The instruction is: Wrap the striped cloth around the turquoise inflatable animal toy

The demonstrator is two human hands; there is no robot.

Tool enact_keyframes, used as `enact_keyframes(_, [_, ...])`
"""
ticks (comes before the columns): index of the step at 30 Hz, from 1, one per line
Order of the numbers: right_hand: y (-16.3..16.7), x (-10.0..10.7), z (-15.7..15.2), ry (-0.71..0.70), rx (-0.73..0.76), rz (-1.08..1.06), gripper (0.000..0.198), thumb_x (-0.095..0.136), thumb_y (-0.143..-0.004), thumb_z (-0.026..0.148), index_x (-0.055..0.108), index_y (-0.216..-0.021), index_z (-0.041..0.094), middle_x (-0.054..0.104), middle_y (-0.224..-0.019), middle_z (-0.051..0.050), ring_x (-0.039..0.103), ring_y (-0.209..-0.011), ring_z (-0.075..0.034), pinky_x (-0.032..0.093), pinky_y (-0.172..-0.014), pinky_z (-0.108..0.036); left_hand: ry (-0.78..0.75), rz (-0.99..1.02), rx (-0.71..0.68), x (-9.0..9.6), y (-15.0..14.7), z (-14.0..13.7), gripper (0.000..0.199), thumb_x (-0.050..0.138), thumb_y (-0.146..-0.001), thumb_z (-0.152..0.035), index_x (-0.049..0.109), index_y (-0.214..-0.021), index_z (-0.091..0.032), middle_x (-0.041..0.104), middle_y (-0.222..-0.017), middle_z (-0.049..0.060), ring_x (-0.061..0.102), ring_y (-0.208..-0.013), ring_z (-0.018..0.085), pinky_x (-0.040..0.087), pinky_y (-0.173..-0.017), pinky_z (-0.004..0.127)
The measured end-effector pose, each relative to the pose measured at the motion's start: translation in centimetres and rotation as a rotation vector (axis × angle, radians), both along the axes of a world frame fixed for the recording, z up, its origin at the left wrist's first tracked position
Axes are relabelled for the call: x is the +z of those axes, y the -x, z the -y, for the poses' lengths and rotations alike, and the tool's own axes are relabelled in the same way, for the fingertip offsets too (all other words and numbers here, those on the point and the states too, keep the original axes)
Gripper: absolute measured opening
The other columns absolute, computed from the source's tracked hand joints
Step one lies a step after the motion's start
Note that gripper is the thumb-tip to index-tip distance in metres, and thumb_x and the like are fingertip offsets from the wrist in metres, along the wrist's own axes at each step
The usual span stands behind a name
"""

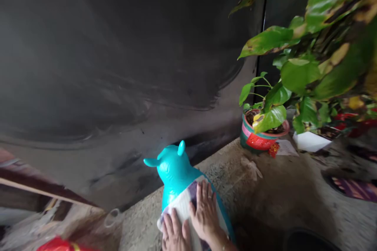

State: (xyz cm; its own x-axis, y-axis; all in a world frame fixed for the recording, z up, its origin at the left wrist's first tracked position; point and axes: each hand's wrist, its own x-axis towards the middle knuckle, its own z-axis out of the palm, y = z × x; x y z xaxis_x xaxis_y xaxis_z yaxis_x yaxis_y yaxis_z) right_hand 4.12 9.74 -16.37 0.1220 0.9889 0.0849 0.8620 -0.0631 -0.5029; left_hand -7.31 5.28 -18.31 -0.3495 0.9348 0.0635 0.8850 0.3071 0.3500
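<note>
At the bottom centre of the frame, a turquoise animal-shaped toy (176,168), with a rounded head and two upright-to-sideways ears (181,148), faces away towards a dark wall (147,47). A white and purple cloth (184,205) lies over its back, and both bare hands press on it. The left hand (176,233) is at the lower edge of the frame, partly cut off; the right hand (205,211) lies just beside it, a little higher and to the right. On both, the fingers (205,191) are stretched out and spread slightly on the cloth, gripping nothing. A rough concrete ledge (140,219) runs behind the toy along the foot of the wall. Right of centre stands a green and red pot (262,141) with a leafy plant (277,96), a sheet of paper (285,148) beside it and a white planter (313,141) further right. Large green leaves (303,74), some yellowed, fill the upper right. At the lower left edge sits something shiny and red (60,244), perhaps a plastic bag, too cut off to be sure.
</note>
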Motion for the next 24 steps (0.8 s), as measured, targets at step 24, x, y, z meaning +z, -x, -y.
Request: enact_keyframes(24, [-3.5, -7.7, 10.4, 0.060, -0.271, 0.137, 0.065, 0.026, -0.094, 0.055, 0.050, -0.133, 0.010, 0.054, -0.129, -0.026, 0.057, -0.114, -0.038, 0.055, -0.082, -0.050, -0.089, -0.428, -0.166, 3.7, -4.9, 5.4, 0.047, 0.030, -0.091, -0.035, 0.046, -0.134, -0.026, 0.039, -0.149, 0.010, 0.039, -0.136, 0.030, 0.044, -0.098, 0.056])
